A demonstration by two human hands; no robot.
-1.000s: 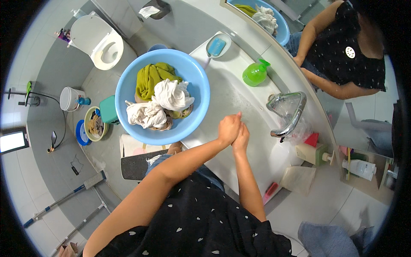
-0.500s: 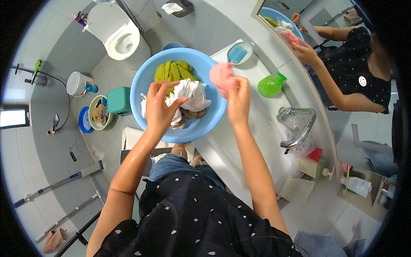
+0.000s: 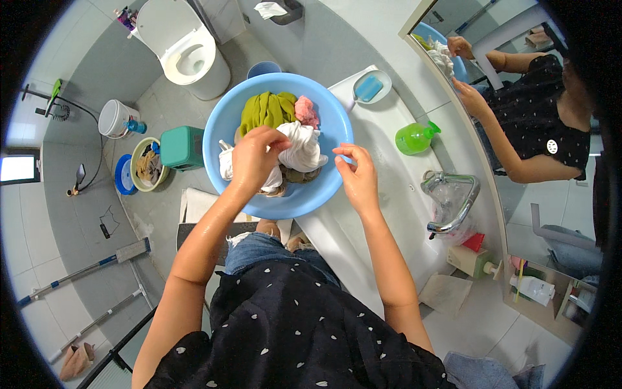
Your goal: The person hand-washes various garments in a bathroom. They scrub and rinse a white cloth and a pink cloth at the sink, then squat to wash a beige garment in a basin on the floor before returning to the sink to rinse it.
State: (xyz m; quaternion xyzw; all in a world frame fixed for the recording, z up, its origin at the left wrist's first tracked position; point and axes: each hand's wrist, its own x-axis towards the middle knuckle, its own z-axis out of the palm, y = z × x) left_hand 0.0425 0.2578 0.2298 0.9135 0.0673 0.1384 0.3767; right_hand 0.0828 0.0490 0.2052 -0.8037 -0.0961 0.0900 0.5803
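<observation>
A light blue basin (image 3: 217, 97) holds a bundled olive-green cloth (image 3: 265, 111), a crumpled pink cloth (image 3: 306, 111), and white cloth (image 3: 300, 148) with some brownish fabric under it. Over the basin's middle is my left hand (image 3: 254, 155), wet, its fingers loosely bent just beside the white cloth; I see nothing held in it. Beside the basin's right rim, my right hand (image 3: 357, 178) is open and bare, thumb and fingers apart.
The basin sits against a white bathtub-like sink (image 3: 389, 194) with a chrome faucet (image 3: 457, 201). A soap dish (image 3: 382, 96) with blue soap and a green pump bottle (image 3: 414, 139) stand along its edge. Leftward are a teal bin (image 3: 183, 148), a yellow-green basin (image 3: 137, 176) and a toilet (image 3: 194, 65).
The pink cloth has left my right hand and now lies in the basin next to the olive cloth. My left hand has turned, its fingers now bent toward the right.
</observation>
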